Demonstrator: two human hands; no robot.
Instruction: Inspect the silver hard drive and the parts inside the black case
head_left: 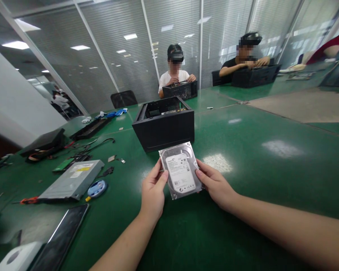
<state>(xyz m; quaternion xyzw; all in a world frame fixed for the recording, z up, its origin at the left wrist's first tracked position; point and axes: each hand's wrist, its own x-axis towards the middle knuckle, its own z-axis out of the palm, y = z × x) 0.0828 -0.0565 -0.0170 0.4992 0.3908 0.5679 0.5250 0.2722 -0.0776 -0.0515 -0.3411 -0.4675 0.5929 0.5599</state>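
Note:
Between my two hands I hold a silver hard drive (181, 171), its white label facing up toward me. My left hand (154, 184) grips the drive's left edge, thumb on top and fingers partly hidden beneath. On the opposite edge my right hand (216, 184) has its thumb against the rim; its other fingers are mostly behind the drive. Just beyond the drive stands a black computer case (165, 130) with its top side open, showing some parts inside.
To the left lie an optical drive (72, 180), an orange-handled screwdriver (29, 200), a round blue case (97, 188), a dark phone (63, 237) and loose cables (84, 152). Across the green table (243, 150), a person (173, 77) and another person (244, 62) handle black cases.

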